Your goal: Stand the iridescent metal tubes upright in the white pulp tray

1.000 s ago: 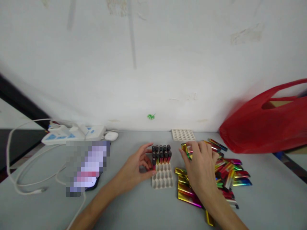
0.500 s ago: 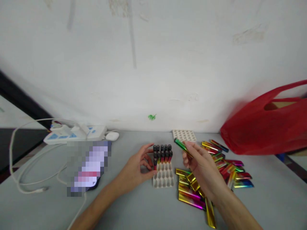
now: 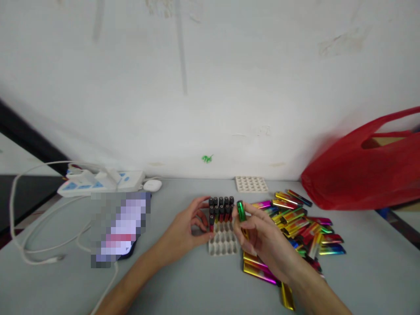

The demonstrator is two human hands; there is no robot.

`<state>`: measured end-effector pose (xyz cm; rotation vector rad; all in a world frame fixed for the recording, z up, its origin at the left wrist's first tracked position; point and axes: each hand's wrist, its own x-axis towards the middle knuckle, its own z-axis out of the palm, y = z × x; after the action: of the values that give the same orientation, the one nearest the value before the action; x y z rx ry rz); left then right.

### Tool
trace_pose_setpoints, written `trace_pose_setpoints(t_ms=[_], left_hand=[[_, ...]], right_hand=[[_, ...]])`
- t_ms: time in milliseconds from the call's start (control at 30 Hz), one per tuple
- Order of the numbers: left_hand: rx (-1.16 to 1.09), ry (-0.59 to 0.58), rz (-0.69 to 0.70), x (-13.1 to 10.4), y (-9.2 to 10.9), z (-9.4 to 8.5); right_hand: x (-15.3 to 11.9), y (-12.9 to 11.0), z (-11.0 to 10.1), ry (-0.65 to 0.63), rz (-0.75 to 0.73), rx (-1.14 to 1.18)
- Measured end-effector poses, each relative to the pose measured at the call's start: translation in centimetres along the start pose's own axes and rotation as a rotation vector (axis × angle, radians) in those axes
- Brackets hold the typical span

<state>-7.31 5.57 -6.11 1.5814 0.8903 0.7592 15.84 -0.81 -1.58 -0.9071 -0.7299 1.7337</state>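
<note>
Right hand (image 3: pixel 267 238) grips a green tube (image 3: pixel 241 211), left hand (image 3: pixel 182 232) curves open; one knock (tight quarters!) could topple black-tipped tubes (image 3: pixel 222 209).

From where I watch, right of the cream tray (image 3: pixel 223 245), the loose sticks (image 3: pixel 297 225) shimmer metallic gold, magenta, red, green and blue, beyond them a plain red bag (image 3: pixel 361 175).

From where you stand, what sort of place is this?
Probably a small workspace, perhaps for packing or assembly: a grey table against a scuffed wall, a molded tray partly filled with upright black-topped sticks, and a loose pile of shiny metallic-coloured pieces.
</note>
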Motion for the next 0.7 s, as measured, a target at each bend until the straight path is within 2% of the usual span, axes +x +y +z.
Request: trace_pose_setpoints(t_ms=[300, 500, 700], left_hand=[[-0.009, -0.002, -0.001, 0.2, -1.1, -0.3], [-0.015, 0.007, 0.000, 0.1, -1.1, -0.3], [-0.026, 0.009, -0.015, 0.2, -1.0, -0.2]], right_hand=[[-0.3, 0.4, 0.2, -0.113, 0.065, 0.009], [-0.2, 1.0, -0.2, -0.195, 0.207, 0.040], [0.1, 2.3, -0.1, -0.172, 0.128, -0.067]])
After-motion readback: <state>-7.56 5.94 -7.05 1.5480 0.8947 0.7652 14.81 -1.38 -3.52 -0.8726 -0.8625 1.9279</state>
